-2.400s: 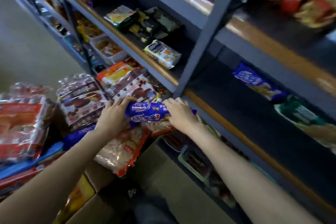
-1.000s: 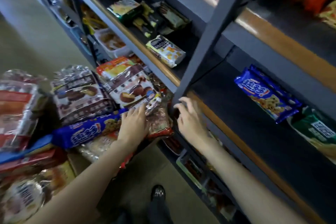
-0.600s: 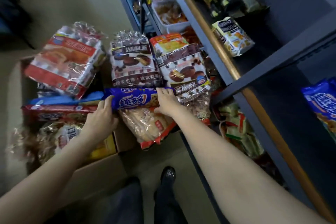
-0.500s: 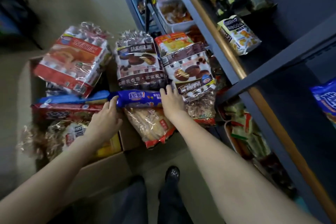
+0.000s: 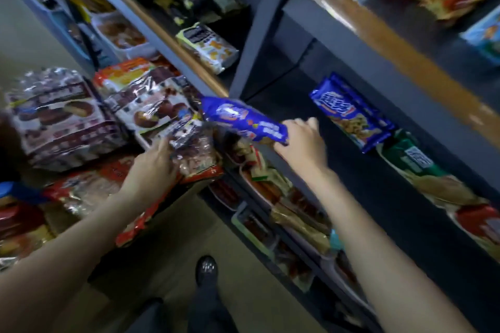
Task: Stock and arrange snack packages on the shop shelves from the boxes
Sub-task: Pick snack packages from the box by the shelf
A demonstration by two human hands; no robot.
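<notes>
Now right hand (image 5: 300, 143) grips blue cookie pack (image 5: 243, 119) beside shelf (image 5: 378, 192)

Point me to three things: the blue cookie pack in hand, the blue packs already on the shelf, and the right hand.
blue cookie pack (image 5: 243, 119), head view, middle of wrapper
shelved blue packs (image 5: 349, 113), head view, top pack's face
right hand (image 5: 300, 140), head view, back of hand

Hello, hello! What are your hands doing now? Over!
Right hand gripping blue cookie pack, short of the shelf. Left hand resting on clear snack bag. Path to the shelved blue packs clear.
</notes>
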